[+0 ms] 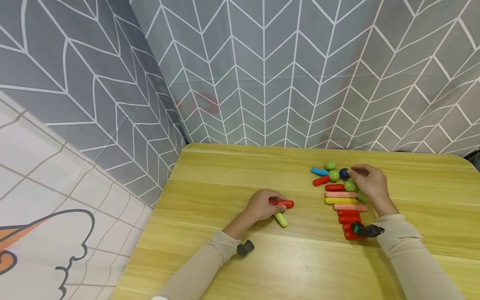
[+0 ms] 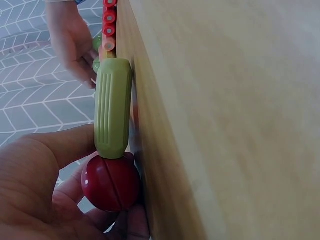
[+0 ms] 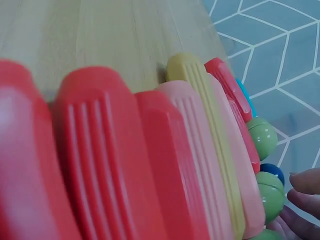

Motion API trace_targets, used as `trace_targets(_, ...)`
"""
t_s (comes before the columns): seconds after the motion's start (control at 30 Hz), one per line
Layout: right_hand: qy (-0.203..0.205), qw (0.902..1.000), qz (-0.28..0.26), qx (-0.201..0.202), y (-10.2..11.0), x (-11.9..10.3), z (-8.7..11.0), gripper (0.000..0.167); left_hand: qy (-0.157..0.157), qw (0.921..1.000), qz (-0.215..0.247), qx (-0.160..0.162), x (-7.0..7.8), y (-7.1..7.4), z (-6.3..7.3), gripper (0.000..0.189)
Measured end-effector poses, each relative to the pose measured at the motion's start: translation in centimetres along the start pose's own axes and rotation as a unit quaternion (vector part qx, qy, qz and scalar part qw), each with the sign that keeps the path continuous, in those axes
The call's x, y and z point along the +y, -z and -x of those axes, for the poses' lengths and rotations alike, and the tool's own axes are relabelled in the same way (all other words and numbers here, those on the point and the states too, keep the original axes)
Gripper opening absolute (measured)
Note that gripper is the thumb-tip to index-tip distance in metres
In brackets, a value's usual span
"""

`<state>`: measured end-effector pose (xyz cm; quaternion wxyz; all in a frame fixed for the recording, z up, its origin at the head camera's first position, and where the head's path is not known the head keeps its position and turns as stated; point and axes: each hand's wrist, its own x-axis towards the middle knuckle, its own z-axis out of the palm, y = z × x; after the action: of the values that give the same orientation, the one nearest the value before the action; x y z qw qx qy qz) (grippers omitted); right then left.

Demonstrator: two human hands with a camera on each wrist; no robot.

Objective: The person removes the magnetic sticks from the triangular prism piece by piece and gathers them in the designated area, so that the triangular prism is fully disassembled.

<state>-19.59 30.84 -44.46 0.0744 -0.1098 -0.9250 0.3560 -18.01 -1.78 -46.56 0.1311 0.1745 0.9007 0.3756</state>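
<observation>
My left hand (image 1: 263,204) rests low at the table's middle, its fingers curled round a dark red ball (image 2: 111,184). A yellow-green ribbed stick (image 2: 114,107) joins that ball. From it a red stick (image 1: 286,203) points right. On the right, the fingertips of my right hand (image 1: 371,182) are at the edge of a dark blue ball (image 1: 343,173); in the right wrist view a small gap separates them from it. Green balls (image 1: 350,186) lie beside this hand, one partly hidden under it. Sticks, including a yellow stick (image 1: 340,201), lie in a row below.
A blue stick (image 1: 319,171) and a red stick (image 1: 321,181) lie at the far end, near another green ball (image 1: 330,165). Several red sticks (image 1: 348,213) are partly under the right wrist's black camera (image 1: 369,230). Behind the wooden table (image 1: 232,166) hangs a grey patterned curtain (image 1: 262,83).
</observation>
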Motion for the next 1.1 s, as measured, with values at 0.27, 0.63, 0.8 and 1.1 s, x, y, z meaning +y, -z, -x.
trace_targets(0.27, 0.036, 0.9977, -0.016, 0.055, 0.3, -2.0, 1.6, 0.037, -0.002, 1.0000, 0.006, 0.001, 0.0, 0.0, 0.0, 0.018)
trace_targets(0.63, 0.162, 0.9852, -0.057, 0.009, -3.0, -6.8, 6.8, 0.022, -0.009, 0.9999, -0.007, 0.006, -0.2, 0.0, -0.1, 0.019)
trace_targets(0.8, 0.205, 0.9750, -0.055, -0.067, -5.8, -7.5, 8.2, 0.024, -0.017, 0.9996, -0.018, 0.009, -0.3, 0.1, -0.1, 0.020)
trace_targets(1.1, 0.226, 0.9617, -0.072, -0.138, -9.8, -7.6, 8.7, 0.028, -0.023, 0.9997, 0.007, 0.002, -0.5, 0.3, 0.2, 0.021)
